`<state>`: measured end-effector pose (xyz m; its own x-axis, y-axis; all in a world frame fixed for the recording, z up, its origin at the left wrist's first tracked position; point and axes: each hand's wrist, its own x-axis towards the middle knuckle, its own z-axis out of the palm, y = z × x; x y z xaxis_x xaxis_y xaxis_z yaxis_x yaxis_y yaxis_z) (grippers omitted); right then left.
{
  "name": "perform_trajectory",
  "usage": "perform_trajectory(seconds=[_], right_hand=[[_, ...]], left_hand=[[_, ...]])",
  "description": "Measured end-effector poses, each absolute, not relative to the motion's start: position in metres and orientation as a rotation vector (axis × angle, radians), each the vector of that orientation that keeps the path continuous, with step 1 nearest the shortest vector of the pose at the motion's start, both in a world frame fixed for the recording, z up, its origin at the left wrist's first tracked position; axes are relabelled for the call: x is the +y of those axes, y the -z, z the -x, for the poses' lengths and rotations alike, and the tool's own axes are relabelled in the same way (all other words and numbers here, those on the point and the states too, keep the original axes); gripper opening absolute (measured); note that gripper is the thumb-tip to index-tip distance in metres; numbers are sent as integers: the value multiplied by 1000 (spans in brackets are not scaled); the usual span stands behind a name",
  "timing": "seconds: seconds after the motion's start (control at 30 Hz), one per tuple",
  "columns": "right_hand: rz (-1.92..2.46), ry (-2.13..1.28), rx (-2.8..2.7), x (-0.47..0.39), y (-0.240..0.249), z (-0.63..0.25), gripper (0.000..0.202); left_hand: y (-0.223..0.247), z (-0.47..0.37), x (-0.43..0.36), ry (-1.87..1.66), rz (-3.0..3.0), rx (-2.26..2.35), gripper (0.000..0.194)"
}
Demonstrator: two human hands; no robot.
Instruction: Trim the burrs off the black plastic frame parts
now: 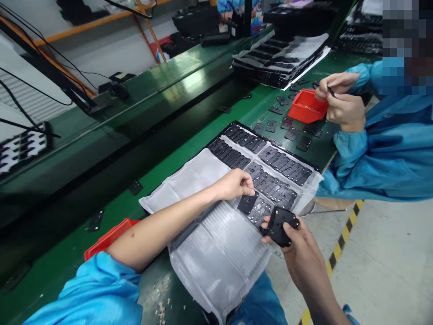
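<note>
Black plates (pixel 279 228), apparently a small stack, rest in the grasp of a person's right hand (pixel 301 253) above the near end of a lined tray (pixel 259 160), the thumb across the upper face and fingers beneath. The left hand (pixel 235 184), fingers curled, has its fingertips at the upper edge of another plate (pixel 248 204) inside the tray; whether they pinch or merely touch it cannot be told. The plates look light, thin and stiff, likely smooth enough to slide against one another, with small metallic contacts that could scratch; opposite edges seem the safest hold, clear of those points. Around them, overlapping plates (pixel 286 166) fill compartments in rows, while a pale translucent sheet (pixel 216 253) covers the tray's near side. A red bin (pixel 110 237) sits beside the left forearm on the green bench (pixel 165 168). Beyond the tray, loose plates (pixel 271 125) lie scattered near a second red bin (pixel 306 110), where a blue-sleeved co-worker's hands (pixel 347 110) hold a small dark piece (pixel 331 92), and a stack of lined trays (pixel 277 61) stands farther back.
</note>
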<state>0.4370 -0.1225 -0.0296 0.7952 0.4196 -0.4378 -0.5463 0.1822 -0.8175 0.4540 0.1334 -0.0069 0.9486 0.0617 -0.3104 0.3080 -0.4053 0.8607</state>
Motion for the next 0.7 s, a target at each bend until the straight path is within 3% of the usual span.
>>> perform_trajectory(seconds=[0.37, 0.53, 0.7], right_hand=[[1214, -722, 43, -132, 31, -437, 40], [1308, -705, 24, -125, 34, -438, 46], [1412, -641, 32, -101, 25, -442, 55]], left_hand=[[19, -453, 121, 191, -2286, 235, 26], [6, -432, 114, 131, -2197, 233, 19], [-4, -411, 106, 298, -1554, 144, 44]])
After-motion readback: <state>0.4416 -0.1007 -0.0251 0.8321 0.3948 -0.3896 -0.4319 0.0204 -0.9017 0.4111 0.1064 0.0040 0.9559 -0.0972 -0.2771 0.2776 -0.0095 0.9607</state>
